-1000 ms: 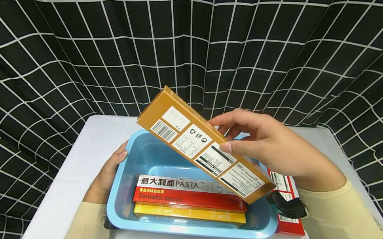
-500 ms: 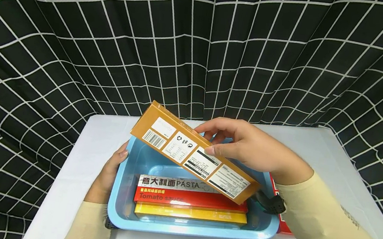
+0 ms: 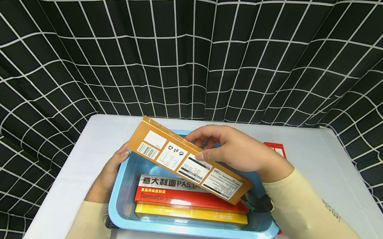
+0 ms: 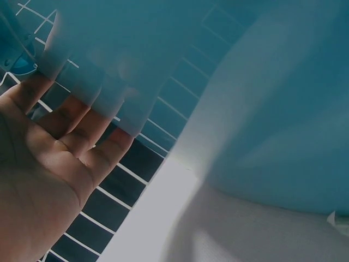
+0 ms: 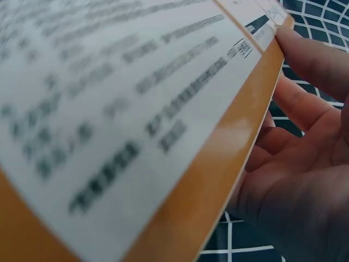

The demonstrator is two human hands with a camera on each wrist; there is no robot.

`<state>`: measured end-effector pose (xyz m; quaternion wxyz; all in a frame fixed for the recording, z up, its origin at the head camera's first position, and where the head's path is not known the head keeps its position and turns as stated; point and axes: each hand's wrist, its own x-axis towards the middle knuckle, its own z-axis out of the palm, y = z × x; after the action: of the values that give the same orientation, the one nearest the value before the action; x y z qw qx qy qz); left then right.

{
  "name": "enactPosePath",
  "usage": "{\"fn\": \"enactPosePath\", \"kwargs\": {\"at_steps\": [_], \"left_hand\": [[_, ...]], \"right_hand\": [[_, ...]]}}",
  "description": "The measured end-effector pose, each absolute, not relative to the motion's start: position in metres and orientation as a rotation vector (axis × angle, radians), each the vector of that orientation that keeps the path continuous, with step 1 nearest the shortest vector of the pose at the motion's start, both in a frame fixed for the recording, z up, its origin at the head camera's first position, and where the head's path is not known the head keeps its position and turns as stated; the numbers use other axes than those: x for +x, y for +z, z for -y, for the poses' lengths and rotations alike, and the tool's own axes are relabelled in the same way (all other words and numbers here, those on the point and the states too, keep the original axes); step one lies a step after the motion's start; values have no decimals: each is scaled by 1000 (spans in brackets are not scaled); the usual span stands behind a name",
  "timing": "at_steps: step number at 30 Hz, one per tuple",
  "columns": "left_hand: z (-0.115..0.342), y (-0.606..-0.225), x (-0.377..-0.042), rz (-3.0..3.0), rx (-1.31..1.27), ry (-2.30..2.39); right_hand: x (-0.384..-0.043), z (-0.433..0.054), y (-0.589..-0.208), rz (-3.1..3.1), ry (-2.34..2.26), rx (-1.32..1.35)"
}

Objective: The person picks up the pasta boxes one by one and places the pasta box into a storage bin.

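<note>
My right hand (image 3: 225,147) grips an orange food box (image 3: 143,133) by its long edges, thumb on the printed side, fingers behind. Tilted down to the right, the box overlaps the blue plastic basin (image 3: 149,227); its label panel (image 5: 136,82) fills much of the right wrist view. In the basin lie a red-and-white pasta box (image 3: 157,193), partly covered by the orange one, and a yellow box (image 3: 190,214). My left hand (image 3: 110,169) touches the basin's left outer side. Its extended fingers (image 4: 82,131) meet the glossy blue wall in the left wrist view.
A red box (image 3: 275,147) lies right of the basin, mostly hidden behind my right arm. The white-covered table (image 3: 80,145) stands against a black curtain (image 3: 199,56) with a white grid that also rises at both sides.
My right hand has carried the orange box left and down, closer over the basin, now overlapping the pasta box more. The left hand and basin have hardly moved.
</note>
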<state>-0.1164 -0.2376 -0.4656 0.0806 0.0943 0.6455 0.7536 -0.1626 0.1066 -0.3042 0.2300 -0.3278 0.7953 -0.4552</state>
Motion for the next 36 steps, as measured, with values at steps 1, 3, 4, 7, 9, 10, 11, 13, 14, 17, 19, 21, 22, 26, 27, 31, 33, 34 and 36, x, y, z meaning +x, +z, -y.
{"fn": "enactPosePath", "kwargs": {"at_steps": [1,3,4,7,9,10,11,13,14,17,19,21,22,26,27,31,33,34,36], "left_hand": [[237,-465,-117,-1928,282,2258],[236,-465,-117,-1946,293,2254],[236,-466,-118,-1946,305,2253],[237,-466,-118,-1934,322,2254],[237,-465,-118,-1926,340,2256],[237,-465,-118,-1923,347,2257],[237,-464,-118,-1915,351,2259],[237,-464,-117,-1916,359,2258],[237,-463,-117,-1919,360,2258],[236,-463,-116,-1923,365,2258],[236,-463,-116,-1930,371,2257],[236,-463,-116,-1923,379,2261],[235,-462,-116,-1918,383,2262],[235,-462,-117,-1914,390,2261],[235,-462,-117,-1911,395,2261],[236,-463,-118,-1916,403,2255],[237,-464,-118,-1920,408,2253],[237,-464,-118,-1927,407,2250],[237,-465,-118,-1935,410,2246]], "right_hand": [[-163,-106,-305,-2188,-1245,-905],[-164,-106,-308,-2192,-1227,-909],[-164,-106,-309,-2194,-1217,-913],[-167,-105,-313,-2197,-1188,-907],[-168,-103,-316,-2202,-1169,-889],[-168,-103,-317,-2203,-1161,-880],[-169,-102,-318,-2204,-1154,-871],[-170,-101,-321,-2203,-1141,-856],[-170,-101,-322,-2204,-1134,-853],[-171,-99,-324,-2197,-1118,-854],[-171,-98,-325,-2197,-1107,-851],[-171,-97,-325,-2196,-1097,-848],[-171,-96,-326,-2195,-1089,-843],[-171,-93,-327,-2208,-1044,-826],[-170,-92,-327,-2218,-1027,-820],[-170,-89,-329,-2248,-966,-799],[-169,-87,-331,-2260,-930,-787],[-169,-86,-332,-2264,-914,-783],[-169,-85,-334,-2272,-882,-779]]}}
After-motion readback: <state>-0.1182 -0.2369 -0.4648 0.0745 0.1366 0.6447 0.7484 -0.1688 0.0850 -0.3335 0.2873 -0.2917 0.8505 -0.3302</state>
